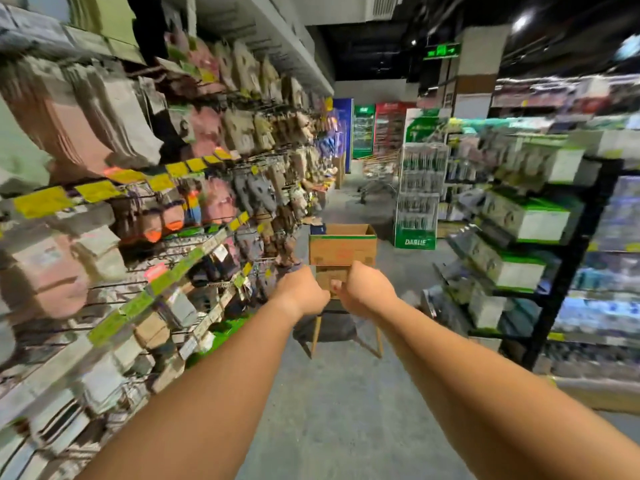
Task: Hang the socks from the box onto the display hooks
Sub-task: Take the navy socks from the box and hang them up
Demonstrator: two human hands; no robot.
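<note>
Midway down a shop aisle, a person stretches both bare arms toward an open cardboard box that sits on a small wooden-legged stool. The left hand and the right hand are raised just in front of the box, close together and almost touching, backs to the camera. Both have their fingers curled inward; whether they grip anything cannot be told, since the frame is smeared by motion. What lies inside the box is hidden by its front wall. To the left of the box runs the display wall, its wire hooks already crowded with packaged socks and edged with yellow and green price tags. To the right of the box stands a green-and-white rack marked DARLIE, and farther right a black shelf unit holds white and green cartons. Beyond the box a shopping trolley waits on the grey floor.
</note>
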